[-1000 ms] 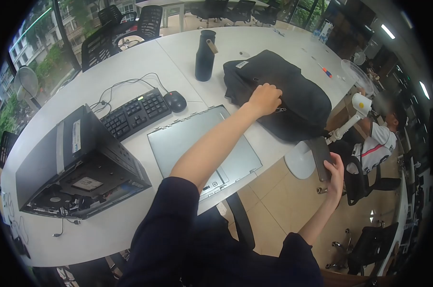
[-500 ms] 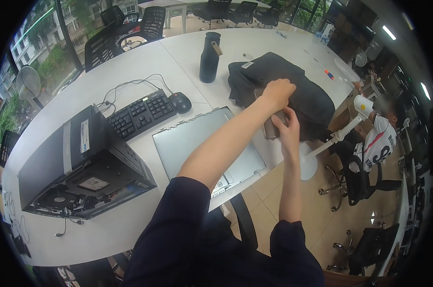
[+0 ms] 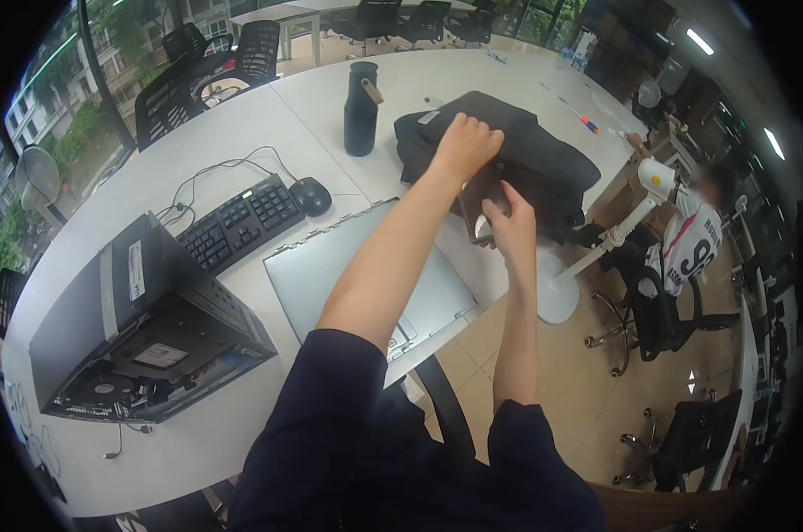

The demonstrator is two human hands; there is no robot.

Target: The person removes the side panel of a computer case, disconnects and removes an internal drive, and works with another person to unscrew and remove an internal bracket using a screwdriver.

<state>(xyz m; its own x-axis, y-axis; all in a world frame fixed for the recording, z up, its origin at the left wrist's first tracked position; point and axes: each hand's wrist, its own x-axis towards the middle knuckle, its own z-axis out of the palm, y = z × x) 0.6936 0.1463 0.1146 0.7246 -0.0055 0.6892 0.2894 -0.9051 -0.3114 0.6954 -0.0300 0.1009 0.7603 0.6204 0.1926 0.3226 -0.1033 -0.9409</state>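
Note:
A small dark brown case (image 3: 479, 200) with a shiny lower end is in my right hand (image 3: 513, 225), thumb on its near side. My left hand (image 3: 472, 148) is closed in a fist at the upper end of the case; its fingertips are turned away, so what they grip is hidden. Just behind both hands a black fabric bag (image 3: 543, 146) lies on the table, partly covered by them. Under my left forearm rests a flat silver metal panel (image 3: 330, 275).
An opened black computer tower (image 3: 153, 310) stands at left, near a keyboard (image 3: 242, 222) and mouse (image 3: 311, 196). A dark bottle (image 3: 360, 111) is upright behind. A white lamp (image 3: 627, 232) rises at the table's right edge; beyond it sits a person (image 3: 689, 235).
My left hand has lifted slightly away from the right one, exposing more of the brown case between them. The whole view has shifted a little.

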